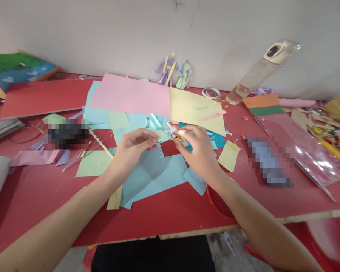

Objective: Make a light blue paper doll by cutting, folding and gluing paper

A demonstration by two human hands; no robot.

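My left hand (136, 145) is closed, thumb and fingertips pressed together over the blue paper. A pale green paper scrap (161, 135) lies at its fingertips; whatever is pinched there is too small to make out. My right hand (197, 145) is closed on a small white-and-yellow item (178, 136), partly hidden by the fingers. Around both hands are curled light blue paper strips (154, 121). Under them spreads a large light blue paper sheet (155, 177). Against the wall lean two folded paper figures, one purple and yellow (167, 71), one green and purple (184, 74).
Pink (133, 92) and yellow (197, 105) sheets lie behind the hands on the red table (147, 223). A tilted clear bottle (255, 77) stands at back right. A blurred dark object (68, 134) is at left, a blurred blue one (269, 162) at right, beside a pink plastic pouch (308, 147).
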